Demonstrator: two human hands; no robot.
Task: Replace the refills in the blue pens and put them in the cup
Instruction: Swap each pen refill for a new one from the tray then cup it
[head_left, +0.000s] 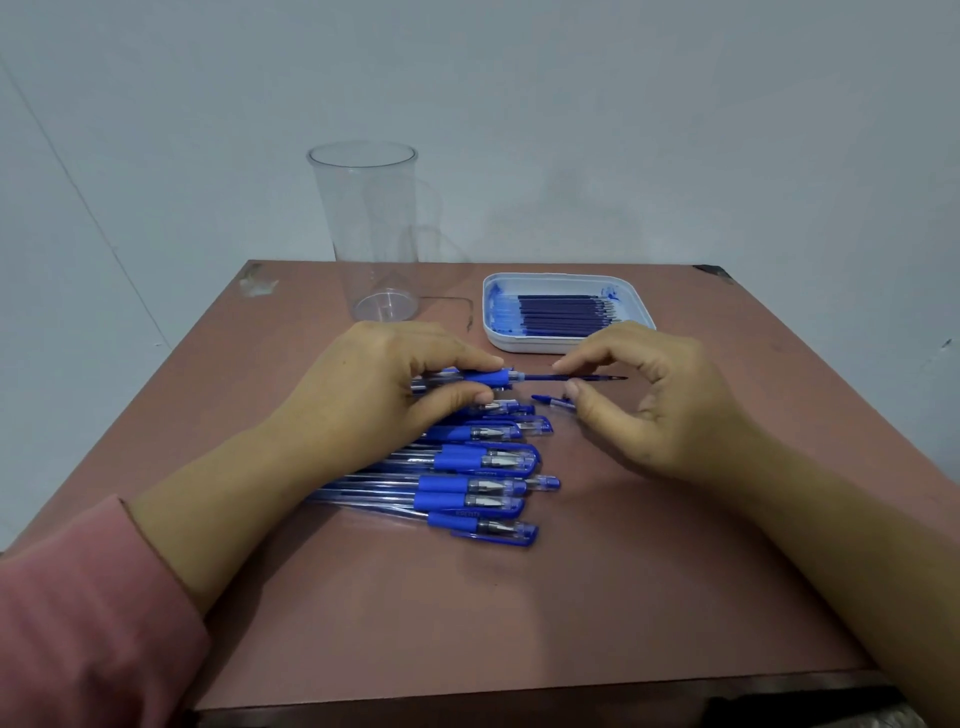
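My left hand (379, 384) grips a blue pen barrel (485, 376) by its rubber grip, held level above the table. A dark refill (587, 378) sticks out of the barrel to the right, and my right hand (649, 400) pinches it between thumb and forefinger. A blue cap (550, 400) lies on the table just under the refill. Several capped blue pens (478, 467) lie in a row below my left hand. The clear plastic cup (374, 234) stands with nothing in it at the back left. A white tray (644, 317) with several dark refills (561, 312) sits at the back right.
The brown table (519, 613) ends close in front of me and at the pale wall behind the cup. A pink sleeve (88, 613) covers my left forearm at the lower left. The tray's inside is smeared with blue ink.
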